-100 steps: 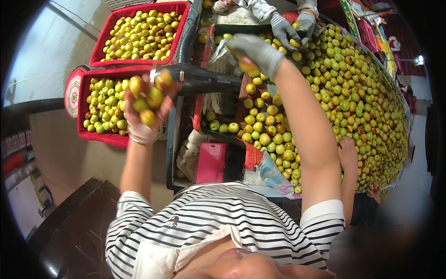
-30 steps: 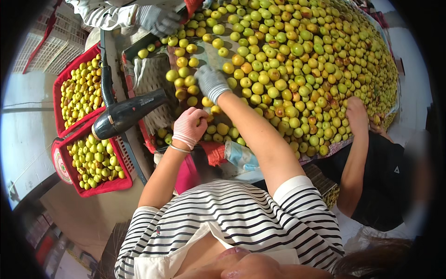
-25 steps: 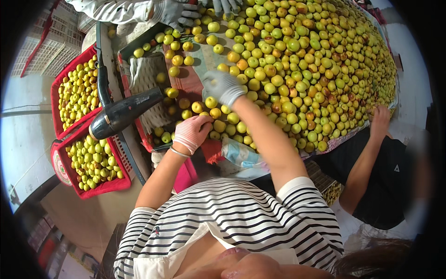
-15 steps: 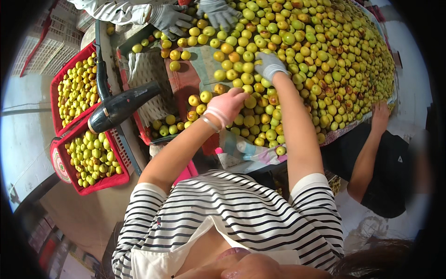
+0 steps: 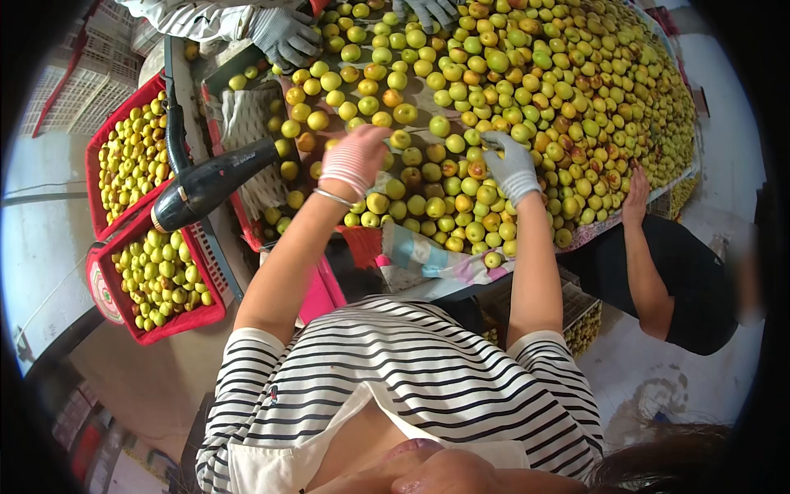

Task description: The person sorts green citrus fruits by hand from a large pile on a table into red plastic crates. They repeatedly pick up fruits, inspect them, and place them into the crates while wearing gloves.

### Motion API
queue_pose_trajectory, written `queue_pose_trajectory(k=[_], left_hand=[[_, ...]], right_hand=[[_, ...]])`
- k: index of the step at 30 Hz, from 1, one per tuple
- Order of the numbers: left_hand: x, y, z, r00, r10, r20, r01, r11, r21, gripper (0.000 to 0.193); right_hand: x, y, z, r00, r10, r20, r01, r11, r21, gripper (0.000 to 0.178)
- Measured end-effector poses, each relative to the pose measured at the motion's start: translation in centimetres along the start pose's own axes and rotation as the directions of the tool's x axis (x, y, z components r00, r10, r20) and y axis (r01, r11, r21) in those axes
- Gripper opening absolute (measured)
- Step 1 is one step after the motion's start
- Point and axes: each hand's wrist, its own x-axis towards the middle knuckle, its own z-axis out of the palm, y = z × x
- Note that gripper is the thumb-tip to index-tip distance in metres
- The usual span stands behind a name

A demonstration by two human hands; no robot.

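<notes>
Yellow-green jujubes (image 5: 568, 103), some with reddish-brown patches, cover the sorting table in front of me. My left hand (image 5: 358, 156), in a pale pink glove with a white striped cuff, hovers over the jujubes left of centre. Motion smears its fingers, and whether they hold anything is unclear. My right hand (image 5: 510, 166) wears a grey glove and rests among the jujubes right of centre. Its fingers and thumb are apart, with no fruit visibly gripped. Loose jujubes (image 5: 420, 173) lie on the cloth between both hands.
A black hair dryer (image 5: 210, 185) hangs at the left above two red baskets (image 5: 216, 309) of jujubes. Across the table are another person's grey-gloved hands (image 5: 284, 37). A bare hand (image 5: 636, 196) of a person in black touches the heap's right edge.
My left hand has moved left and away from me; my right hand has shifted right and slightly nearer. Jujubes have spread leftward over the bare cloth. The hands across have moved apart.
</notes>
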Motion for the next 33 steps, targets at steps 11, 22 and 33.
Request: queue_pose_trajectory(k=[11,22,33], left_hand=[[0.5,-0.3,1.2,0.896,-0.187,0.402,0.072,0.956,0.286,0.027],[5.9,1.4,-0.2,0.821,-0.270,0.503,-0.079,0.819,0.568,0.053],[-2.4,-4.6,-1.9,0.941,-0.338,-0.008,0.313,0.880,-0.358,0.034]], right_hand=[[-6.5,0.4,5.1,0.978,0.186,0.098,-0.159,0.958,-0.240,0.076],[-5.4,-5.5,10.3,0.867,-0.236,0.438,0.285,0.957,-0.049,0.054],[10.0,-5.1,2.7,0.986,0.126,0.105,-0.062,0.878,-0.474,0.035]])
